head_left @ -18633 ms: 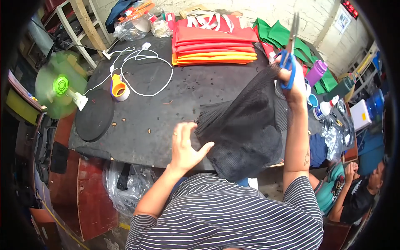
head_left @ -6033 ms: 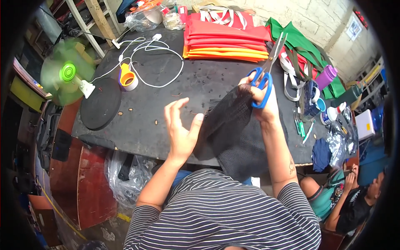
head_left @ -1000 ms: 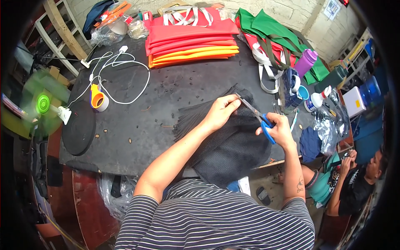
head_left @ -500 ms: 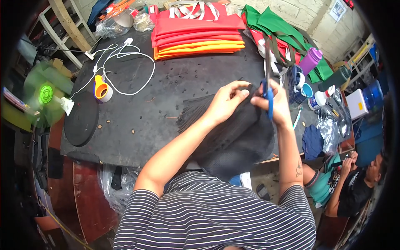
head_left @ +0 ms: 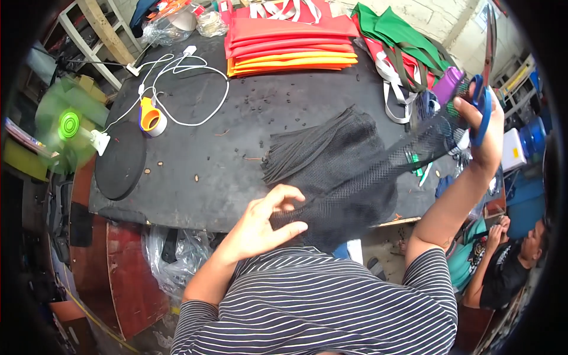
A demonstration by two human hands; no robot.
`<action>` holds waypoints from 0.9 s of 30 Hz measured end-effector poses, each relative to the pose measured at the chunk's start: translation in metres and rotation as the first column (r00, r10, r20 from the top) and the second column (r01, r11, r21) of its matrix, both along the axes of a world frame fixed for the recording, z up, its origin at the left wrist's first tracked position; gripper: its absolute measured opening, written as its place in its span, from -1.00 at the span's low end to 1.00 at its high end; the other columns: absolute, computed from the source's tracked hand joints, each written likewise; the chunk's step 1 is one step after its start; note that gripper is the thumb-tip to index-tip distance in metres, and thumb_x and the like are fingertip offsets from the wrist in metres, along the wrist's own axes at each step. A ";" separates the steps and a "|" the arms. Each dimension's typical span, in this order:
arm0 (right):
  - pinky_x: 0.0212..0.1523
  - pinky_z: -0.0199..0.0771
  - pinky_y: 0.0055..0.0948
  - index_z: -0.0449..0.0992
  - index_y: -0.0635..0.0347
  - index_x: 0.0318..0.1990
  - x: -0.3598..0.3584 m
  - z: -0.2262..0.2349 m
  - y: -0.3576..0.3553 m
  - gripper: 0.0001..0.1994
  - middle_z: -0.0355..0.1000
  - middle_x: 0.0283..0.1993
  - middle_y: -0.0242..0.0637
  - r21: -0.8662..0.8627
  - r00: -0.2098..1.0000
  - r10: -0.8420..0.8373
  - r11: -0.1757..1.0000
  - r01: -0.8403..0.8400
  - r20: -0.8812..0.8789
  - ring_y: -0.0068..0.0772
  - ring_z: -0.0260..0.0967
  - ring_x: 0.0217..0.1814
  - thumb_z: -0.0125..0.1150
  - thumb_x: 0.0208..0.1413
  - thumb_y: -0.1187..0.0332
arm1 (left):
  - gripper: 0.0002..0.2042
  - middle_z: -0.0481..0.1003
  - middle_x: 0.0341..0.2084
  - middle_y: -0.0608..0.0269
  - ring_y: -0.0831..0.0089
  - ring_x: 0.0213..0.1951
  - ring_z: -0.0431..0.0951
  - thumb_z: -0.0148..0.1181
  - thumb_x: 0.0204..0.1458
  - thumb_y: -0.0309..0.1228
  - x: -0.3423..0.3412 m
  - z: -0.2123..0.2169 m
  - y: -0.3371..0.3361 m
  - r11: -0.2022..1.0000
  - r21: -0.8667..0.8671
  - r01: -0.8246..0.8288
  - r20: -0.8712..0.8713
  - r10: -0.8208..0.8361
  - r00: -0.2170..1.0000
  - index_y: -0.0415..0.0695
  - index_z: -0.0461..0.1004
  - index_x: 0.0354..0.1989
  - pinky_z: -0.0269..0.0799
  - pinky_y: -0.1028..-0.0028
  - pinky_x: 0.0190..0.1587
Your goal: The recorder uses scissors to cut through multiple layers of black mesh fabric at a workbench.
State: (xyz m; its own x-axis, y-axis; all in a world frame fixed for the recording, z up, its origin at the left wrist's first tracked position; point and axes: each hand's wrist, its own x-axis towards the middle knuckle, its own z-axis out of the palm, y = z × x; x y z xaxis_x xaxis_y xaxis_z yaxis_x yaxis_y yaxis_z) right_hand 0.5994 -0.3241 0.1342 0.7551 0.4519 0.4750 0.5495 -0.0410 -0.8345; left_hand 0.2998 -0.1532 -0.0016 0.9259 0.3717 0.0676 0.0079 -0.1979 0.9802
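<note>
My right hand (head_left: 490,139) is raised at the right side. It grips scissors (head_left: 482,103) with blue handles, the blades pointing up and away. The same hand pinches an end of black mesh fabric (head_left: 355,177), drawn up in a slanting strip from the near table edge. Other mesh lies in folds on the table, with a gathered bunch of edges at its left. My left hand (head_left: 263,225) is open at the near edge, thumb and fingers apart, beside the lower mesh. Whether its fingertips touch the cloth I cannot tell.
Folded red and orange bags (head_left: 293,44) are stacked at the back, with green bags (head_left: 402,38) to their right. A white cable (head_left: 228,97), tape roll (head_left: 152,121), black disc (head_left: 121,160) and green fan (head_left: 69,125) are leftward. A person (head_left: 503,266) sits at right.
My right hand has swung right and up with the scissors, drawing out a strip of mesh. My left hand has left the upper mesh, moving left and nearer to me, with fingers apart.
</note>
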 end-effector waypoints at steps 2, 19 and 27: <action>-0.48 0.16 -0.73 0.37 0.17 -0.42 -0.007 0.003 -0.003 -0.76 0.26 -0.54 -0.57 -0.022 1.000 -0.013 1.000 0.013 0.018 -0.73 0.18 -0.55 0.31 -0.27 0.53 | -0.70 0.44 -0.34 0.26 0.61 -0.33 0.39 0.28 -0.22 -0.55 -0.010 0.002 0.002 1.000 -0.007 0.014 0.124 -0.013 0.992 -0.24 0.40 -0.25 0.31 0.58 -0.24; -0.39 0.33 -0.56 0.35 0.20 -0.43 -0.022 -0.169 0.056 -0.78 0.33 -0.56 -0.38 -0.165 0.904 0.243 0.934 -0.316 -0.353 -0.55 0.34 -0.50 0.18 -0.12 0.26 | -0.81 0.40 -0.58 0.41 0.68 -0.49 0.33 0.01 0.10 -0.37 0.017 -0.111 0.041 0.866 -0.360 -0.346 -0.146 0.313 0.938 -0.24 0.44 -0.41 0.23 0.65 -0.34; -0.51 0.36 -0.61 0.35 0.25 -0.45 -0.123 -0.196 0.016 -0.60 0.34 -0.58 -0.36 -0.031 0.212 0.322 0.487 -0.873 -0.923 -0.59 0.34 -0.60 0.12 0.03 0.02 | -0.88 0.47 -0.56 0.32 0.63 -0.50 0.43 0.12 -0.01 -0.49 0.020 -0.114 0.044 0.838 -0.428 -0.340 -0.023 0.366 0.930 -0.29 0.48 -0.36 0.32 0.65 -0.38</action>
